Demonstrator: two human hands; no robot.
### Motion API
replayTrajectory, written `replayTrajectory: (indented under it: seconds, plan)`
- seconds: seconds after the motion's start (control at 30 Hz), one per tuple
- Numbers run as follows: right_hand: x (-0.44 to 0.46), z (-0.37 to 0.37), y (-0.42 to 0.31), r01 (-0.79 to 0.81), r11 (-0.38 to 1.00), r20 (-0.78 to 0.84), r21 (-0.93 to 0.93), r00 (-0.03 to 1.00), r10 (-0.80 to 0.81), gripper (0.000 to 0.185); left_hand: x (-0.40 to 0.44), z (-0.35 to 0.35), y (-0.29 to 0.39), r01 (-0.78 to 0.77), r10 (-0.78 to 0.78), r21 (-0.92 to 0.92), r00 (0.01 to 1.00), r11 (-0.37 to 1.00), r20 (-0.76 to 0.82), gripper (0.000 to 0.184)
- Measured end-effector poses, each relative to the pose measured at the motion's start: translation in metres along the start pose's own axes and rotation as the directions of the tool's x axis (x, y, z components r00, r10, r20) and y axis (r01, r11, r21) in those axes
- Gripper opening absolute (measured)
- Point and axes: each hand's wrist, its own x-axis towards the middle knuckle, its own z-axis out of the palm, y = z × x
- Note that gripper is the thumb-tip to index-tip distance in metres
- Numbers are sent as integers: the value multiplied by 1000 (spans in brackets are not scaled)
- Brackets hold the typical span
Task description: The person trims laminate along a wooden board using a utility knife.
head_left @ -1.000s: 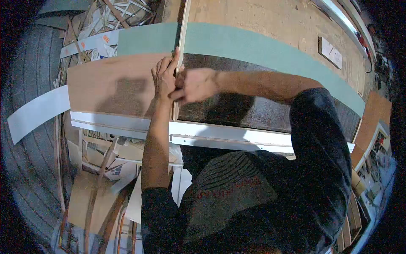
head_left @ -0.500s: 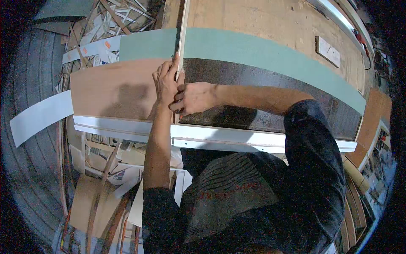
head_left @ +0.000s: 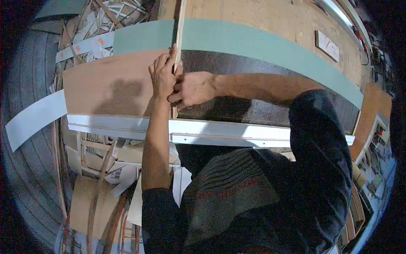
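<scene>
A long, narrow wooden strip [head_left: 180,34] lies across the brown and dark panels, running away from me. My left hand [head_left: 163,76] bears down on it, index finger stretched along the strip and thumb on its right side. Close against the left hand, my right hand [head_left: 194,88] is closed, its fingers curled beside the strip. Whatever the right fingers hold is hidden beneath them. To the left is a light brown panel [head_left: 93,86]; to the right, a dark glossy panel [head_left: 270,91].
A green band [head_left: 253,38] crosses behind the panels. White edging [head_left: 228,129] runs along the near side. A small white-faced block [head_left: 327,45] rests on the wooden surface at the right. Offcuts [head_left: 122,12] are piled at the far left; a white sheet [head_left: 36,118] juts out left.
The whole view has shifted slightly, so the panels sit higher. Both hands keep nearly the same place on the strip. A small orange spot beneath the right hand no longer shows.
</scene>
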Motion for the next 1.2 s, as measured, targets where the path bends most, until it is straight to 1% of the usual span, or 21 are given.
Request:
replayTrajectory:
  seconds: [0.1,0.17,0.2,0.23,0.27,0.3,0.33,0.37,0.4,0.53,0.6,0.63,0.7,0.73,0.83,0.9,0.93,1.0,1.03,1.1,1.2]
  plan:
    - [-4,-1,12,-108,994,65,36,992,105,12,-3,-1,0,11,-10,-9,999,1000,40,59]
    - [-3,-10,8,-98,994,120,-56,987,104,11,0,-3,1,66,-81,133,991,989,109,57]
    - [-3,-20,8,-104,987,148,-125,981,122,11,2,-5,2,55,-60,70,996,996,68,58]
    - [-3,-28,6,-112,987,29,-118,993,117,11,0,-5,4,42,-42,5,998,999,37,58]
    - [-6,-32,8,-137,987,74,-84,987,144,11,1,-2,1,9,-10,16,1000,1000,8,59]
    - [-8,-35,3,-177,984,120,-31,976,180,12,-1,-3,4,7,-7,14,1000,1000,22,59]
    - [-9,-36,-2,-189,982,119,-20,975,190,12,-1,-3,6,17,-18,45,1000,999,23,58]
    - [-9,-37,-3,-155,988,51,-1,987,155,13,2,-2,6,29,-30,77,999,997,11,58]
    - [-9,-37,-2,-118,993,-15,12,993,118,13,4,-2,4,41,-43,54,999,998,28,54]
    - [2,-13,-8,-156,986,0,52,988,156,13,5,-2,7,64,-64,14,998,998,10,50]
    - [7,-7,-10,-54,998,42,-43,998,56,12,4,-4,10,20,-23,-35,998,999,-59,48]
    - [6,-7,-9,-55,998,44,-38,997,57,12,4,-4,11,24,-26,-37,998,999,-56,48]
    - [5,-7,-10,-52,998,102,46,994,47,24,4,-5,12,64,-64,-16,998,998,-14,47]
    - [5,-9,-9,-54,997,104,49,993,49,24,5,-5,11,65,-65,-19,998,998,-12,47]
    - [7,-11,-12,-67,995,125,76,991,57,21,4,-4,11,56,-56,-16,998,998,-6,47]
    - [11,-8,-10,33,998,-42,-44,999,-35,9,4,-4,9,45,-45,30,999,999,-14,47]
    - [11,-3,-10,31,999,-43,-39,999,-33,9,3,-3,8,48,-47,30,999,998,-10,47]
    - [12,0,-13,-75,997,122,10,990,73,9,3,-1,7,29,-29,-1,998,1000,-53,48]
    - [11,-3,-9,-78,997,123,17,990,75,9,3,0,6,32,-32,-4,998,999,-47,48]
    - [7,-8,5,56,998,63,-8,997,-55,9,3,1,2,35,-34,27,999,999,-35,50]
    - [4,-2,-4,-6,1000,49,26,999,5,8,-1,2,4,32,-32,17,999,999,-32,52]
